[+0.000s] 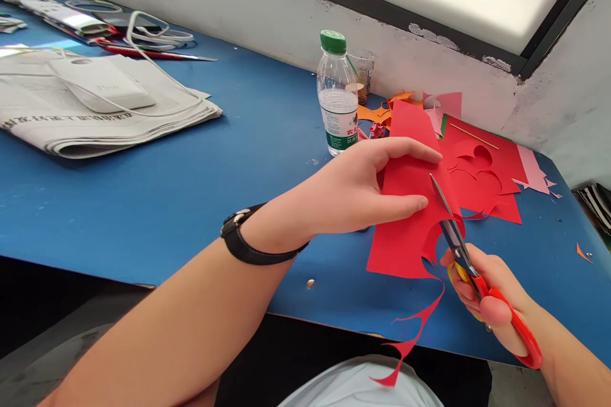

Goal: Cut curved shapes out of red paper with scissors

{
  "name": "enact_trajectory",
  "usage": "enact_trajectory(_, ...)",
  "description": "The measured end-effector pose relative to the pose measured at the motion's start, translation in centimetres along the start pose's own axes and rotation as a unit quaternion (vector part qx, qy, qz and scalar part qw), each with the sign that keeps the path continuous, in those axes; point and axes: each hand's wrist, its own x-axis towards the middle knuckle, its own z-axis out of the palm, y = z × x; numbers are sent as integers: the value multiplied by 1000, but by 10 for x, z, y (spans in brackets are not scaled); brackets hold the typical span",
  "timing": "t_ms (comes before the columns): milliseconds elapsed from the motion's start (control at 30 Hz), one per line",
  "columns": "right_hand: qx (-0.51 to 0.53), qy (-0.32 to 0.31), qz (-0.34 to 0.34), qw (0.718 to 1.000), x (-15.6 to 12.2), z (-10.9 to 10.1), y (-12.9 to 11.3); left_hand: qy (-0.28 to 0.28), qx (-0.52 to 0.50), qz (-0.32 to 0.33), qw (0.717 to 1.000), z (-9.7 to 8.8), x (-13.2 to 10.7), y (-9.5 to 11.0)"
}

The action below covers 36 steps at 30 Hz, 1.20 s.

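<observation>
A sheet of red paper (398, 248) is held up over the blue table's front edge. My left hand (363, 184) grips it, thumb and index finger lying on the near face and the other fingers hidden behind. In my right hand (496, 286) is a pair of scissors (456, 241) with red and yellow handles. Their blades point up and away, against the right part of the sheet, beside a curved cut. From the sheet's lower edge a thin, jagged red strip (420, 324) dangles past the table edge.
Cut red sheets (506, 172), pink and orange scraps lie at the back right. Behind my left hand stands a half-full water bottle (337, 98) with a green cap. Folded newspaper (176, 117) bearing a white charger (102, 86) and cables lies left, near a red-handled blade (157, 53).
</observation>
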Motion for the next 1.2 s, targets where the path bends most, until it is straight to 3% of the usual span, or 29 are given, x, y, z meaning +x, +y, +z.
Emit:
enact_trajectory(100,64,4,27,998,-3,5,-15,-8,-7,8,1000,-1,0,1)
enact_trajectory(333,28,26,14,999,-6,11,-31,-31,-22,4,999,-2,0,5)
enact_trajectory(633,39,23,6,999,-5,8,-28,-17,-14,22,1000,-4,0,4)
enact_trajectory(800,18,2,-25,1000,-3,5,-22,-10,-34,-6,999,-2,0,4)
enact_trajectory(1200,5,-5,-12,1000,0,3,-15,-9,-15,2,1000,-2,1,4)
